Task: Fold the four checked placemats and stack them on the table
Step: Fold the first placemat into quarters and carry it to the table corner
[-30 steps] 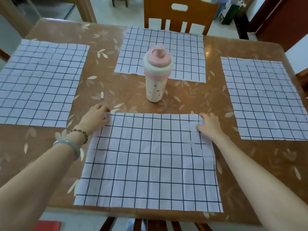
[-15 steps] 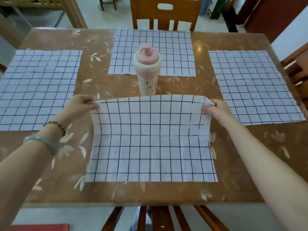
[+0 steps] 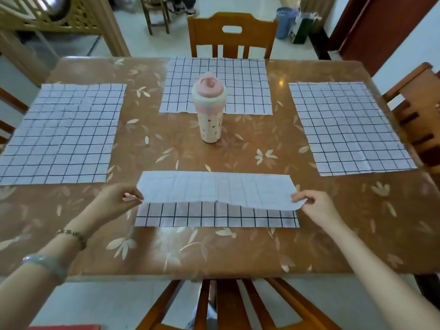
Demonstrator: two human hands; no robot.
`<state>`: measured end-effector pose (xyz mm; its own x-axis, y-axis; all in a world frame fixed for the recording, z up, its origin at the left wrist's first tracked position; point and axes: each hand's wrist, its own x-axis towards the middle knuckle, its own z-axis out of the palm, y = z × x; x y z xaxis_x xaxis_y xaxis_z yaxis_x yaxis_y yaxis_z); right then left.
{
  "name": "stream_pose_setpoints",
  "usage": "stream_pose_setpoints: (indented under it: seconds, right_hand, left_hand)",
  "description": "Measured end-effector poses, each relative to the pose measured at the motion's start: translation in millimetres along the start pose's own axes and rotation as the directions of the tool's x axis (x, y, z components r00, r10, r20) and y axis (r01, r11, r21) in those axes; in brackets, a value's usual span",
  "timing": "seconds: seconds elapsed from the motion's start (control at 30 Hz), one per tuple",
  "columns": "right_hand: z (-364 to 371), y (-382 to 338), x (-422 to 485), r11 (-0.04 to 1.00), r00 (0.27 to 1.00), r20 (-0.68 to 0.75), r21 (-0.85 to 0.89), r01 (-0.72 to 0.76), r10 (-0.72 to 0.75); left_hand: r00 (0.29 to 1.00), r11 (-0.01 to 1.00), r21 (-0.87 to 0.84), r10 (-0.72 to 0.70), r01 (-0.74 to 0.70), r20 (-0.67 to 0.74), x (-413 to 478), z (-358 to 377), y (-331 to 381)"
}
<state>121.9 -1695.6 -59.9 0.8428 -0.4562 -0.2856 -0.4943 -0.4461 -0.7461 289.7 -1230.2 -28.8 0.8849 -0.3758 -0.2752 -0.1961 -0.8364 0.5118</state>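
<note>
Four white placemats with a dark check lie on the brown table [image 3: 238, 253]. The near placemat [image 3: 215, 192] is partly folded: its far half is turned over toward me, pale back side up, and a strip of checked front shows below it. My left hand [image 3: 116, 202] pinches the folded edge's left corner. My right hand [image 3: 314, 207] pinches its right corner, which curls up. The left placemat [image 3: 64, 134], the far placemat [image 3: 245, 86] and the right placemat [image 3: 347, 126] lie flat and unfolded.
A pink and cream bottle [image 3: 209, 109] stands upright in the middle, in front of the far placemat. Wooden chairs stand at the far side [image 3: 232, 35], the right side [image 3: 419, 110] and the near edge [image 3: 228, 306].
Both hands lifted the near placemat's far edge and drew it toward me, folding the mat over itself. My view rose and pulled back.
</note>
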Motion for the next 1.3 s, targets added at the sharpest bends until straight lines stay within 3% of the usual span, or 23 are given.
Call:
stream_pose_setpoints:
  seconds: [0.17, 0.27, 0.4, 0.5, 0.6, 0.73, 0.87, 1.03, 1.17, 1.3]
  right_hand:
    - [12, 18, 0, 0.996, 0.997, -0.069, -0.081, -0.022, 0.017]
    - [18, 30, -2, 0.988, 0.997, -0.072, -0.157, 0.004, -0.015]
    - [21, 38, -2, 0.951, 0.997, -0.046, -0.306, 0.051, -0.069]
    - [17, 30, 1, 0.929, 0.986, -0.139, -0.368, 0.03, -0.087]
    - [44, -2, 9, 0.938, 0.963, -0.171, -0.315, 0.148, -0.209]
    - [137, -55, 16, 0.873, 0.928, 0.037, -0.328, 0.361, -0.37]
    - [207, -77, 28, 0.764, 0.879, 0.226, -0.436, 0.476, -0.419]
    - [213, -51, 48, 0.669, 0.874, 0.305, -0.562, 0.486, -0.378]
    - [176, -14, 57, 0.648, 0.896, 0.273, -0.621, 0.442, -0.35]
    - [117, 32, 62, 0.68, 0.96, 0.138, -0.681, 0.27, -0.244]
  left_hand:
    - [0.997, 0.976, 0.207, 0.062, -0.068, 0.039, -4, 30, -18]
    - [0.997, 0.968, 0.238, 0.079, -0.083, 0.026, -6, 46, -20]
    - [0.992, 0.939, 0.333, 0.039, -0.079, 0.122, -5, 51, -28]
    - [0.982, 0.933, 0.315, 0.138, -0.173, 0.13, -6, 48, -18]
    - [0.956, 0.91, 0.293, 0.282, -0.294, 0.085, 9, 65, 9]
    - [0.927, 0.856, 0.361, 0.365, -0.37, 0.086, 53, 117, 44]
    - [0.956, 0.877, 0.382, 0.286, -0.291, 0.072, 80, 155, 62]
    - [0.979, 0.888, 0.416, 0.201, -0.196, 0.033, 87, 176, 54]
    - [0.991, 0.9, 0.425, 0.127, -0.102, -0.032, 84, 172, 33]
    - [0.994, 0.909, 0.416, 0.027, 0.021, -0.109, 76, 151, -7]
